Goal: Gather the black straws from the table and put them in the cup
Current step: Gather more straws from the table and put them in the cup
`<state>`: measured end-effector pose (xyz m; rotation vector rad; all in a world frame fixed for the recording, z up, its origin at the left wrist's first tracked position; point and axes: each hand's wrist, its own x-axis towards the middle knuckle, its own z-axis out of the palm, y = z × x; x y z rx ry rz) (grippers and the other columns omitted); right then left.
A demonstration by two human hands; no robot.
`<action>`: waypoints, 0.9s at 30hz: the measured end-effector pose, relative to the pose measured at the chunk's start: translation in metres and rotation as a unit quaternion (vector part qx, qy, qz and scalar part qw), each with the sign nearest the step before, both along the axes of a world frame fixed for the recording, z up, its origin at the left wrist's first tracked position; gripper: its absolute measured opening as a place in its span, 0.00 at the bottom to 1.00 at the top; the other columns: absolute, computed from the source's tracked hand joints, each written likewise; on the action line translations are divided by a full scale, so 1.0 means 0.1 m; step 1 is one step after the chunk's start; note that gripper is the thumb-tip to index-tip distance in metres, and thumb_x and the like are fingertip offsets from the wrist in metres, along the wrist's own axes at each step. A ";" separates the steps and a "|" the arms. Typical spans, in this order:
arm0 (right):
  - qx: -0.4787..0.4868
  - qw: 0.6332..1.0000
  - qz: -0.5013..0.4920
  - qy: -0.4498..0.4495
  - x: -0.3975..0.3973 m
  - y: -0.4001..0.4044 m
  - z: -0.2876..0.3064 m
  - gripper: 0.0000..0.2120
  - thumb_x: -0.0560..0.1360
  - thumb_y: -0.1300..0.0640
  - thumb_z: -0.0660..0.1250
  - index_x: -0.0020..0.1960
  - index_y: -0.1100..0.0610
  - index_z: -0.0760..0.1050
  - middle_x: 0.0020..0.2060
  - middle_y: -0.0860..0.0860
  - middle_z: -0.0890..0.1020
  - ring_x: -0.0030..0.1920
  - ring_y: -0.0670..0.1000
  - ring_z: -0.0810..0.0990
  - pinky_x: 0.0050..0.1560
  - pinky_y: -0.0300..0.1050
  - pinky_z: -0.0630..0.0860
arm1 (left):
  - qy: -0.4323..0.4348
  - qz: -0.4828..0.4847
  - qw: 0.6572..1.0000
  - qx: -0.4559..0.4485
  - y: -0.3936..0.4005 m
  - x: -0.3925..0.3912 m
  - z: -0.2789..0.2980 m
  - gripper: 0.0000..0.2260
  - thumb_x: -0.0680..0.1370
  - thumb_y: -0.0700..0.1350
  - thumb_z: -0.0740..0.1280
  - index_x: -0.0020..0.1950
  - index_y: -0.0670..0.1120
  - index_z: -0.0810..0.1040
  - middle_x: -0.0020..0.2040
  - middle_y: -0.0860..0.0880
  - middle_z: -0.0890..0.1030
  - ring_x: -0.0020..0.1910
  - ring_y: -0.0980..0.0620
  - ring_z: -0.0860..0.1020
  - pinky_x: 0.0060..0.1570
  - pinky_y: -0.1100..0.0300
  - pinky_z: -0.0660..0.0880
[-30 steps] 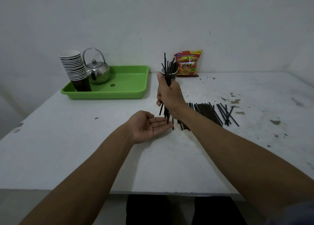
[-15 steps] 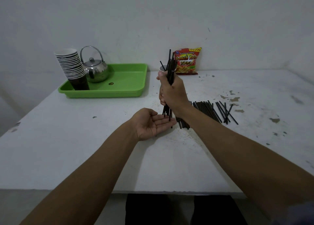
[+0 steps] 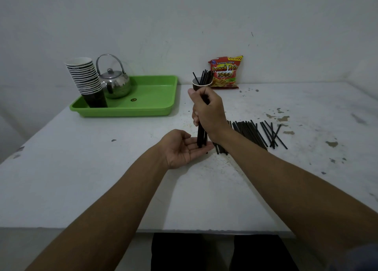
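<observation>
the right hand (image 3: 207, 111) covers most of the cup (image 3: 197, 85) and the middle of its straw bundle (image 3: 202, 136); the right forearm hides part of the straws on the desk (image 3: 250, 130).

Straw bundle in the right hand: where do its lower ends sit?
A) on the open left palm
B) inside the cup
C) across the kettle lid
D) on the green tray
A: the right hand holds the straw bundle upright in a closed grip, its lower ends resting on the open, upturned left hand, in front of the cup.
</observation>
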<state>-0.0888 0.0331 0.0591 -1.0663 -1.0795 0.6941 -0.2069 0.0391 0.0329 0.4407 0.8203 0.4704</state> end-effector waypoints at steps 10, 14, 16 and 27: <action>-0.016 1.000 0.008 -0.021 0.01 0.04 -0.01 0.20 0.81 0.55 0.67 0.36 0.63 0.67 0.23 0.54 0.65 0.21 0.51 0.64 0.24 0.40 0.63 | -0.003 -0.004 1.000 0.019 0.00 0.00 0.05 0.21 0.82 0.38 0.49 0.65 0.26 0.73 0.61 0.27 0.78 0.63 0.31 0.78 0.64 0.44 0.75; -0.050 0.999 0.002 -0.011 0.05 0.05 -0.04 0.22 0.82 0.50 0.65 0.32 0.55 0.65 0.22 0.51 0.65 0.20 0.49 0.64 0.23 0.39 0.62 | 0.017 -0.014 0.999 0.036 0.02 0.00 0.09 0.21 0.83 0.39 0.49 0.65 0.26 0.72 0.64 0.28 0.77 0.65 0.32 0.77 0.62 0.44 0.75; -0.047 0.999 -0.003 0.011 0.11 0.08 0.02 0.23 0.83 0.49 0.64 0.31 0.54 0.63 0.21 0.48 0.64 0.19 0.47 0.63 0.22 0.38 0.61 | 0.043 -0.012 0.998 0.051 0.07 0.00 0.11 0.21 0.83 0.40 0.49 0.64 0.26 0.73 0.63 0.29 0.78 0.65 0.34 0.78 0.60 0.45 0.76; -0.022 0.995 -0.087 0.034 0.63 0.72 0.34 0.23 0.82 0.43 0.62 0.33 0.53 0.65 0.22 0.44 0.68 0.24 0.46 0.68 0.32 0.44 0.67 | 0.237 0.087 0.908 0.334 0.92 0.29 0.40 0.11 0.82 0.43 0.65 0.59 0.38 0.79 0.59 0.41 0.83 0.53 0.48 0.82 0.52 0.53 0.81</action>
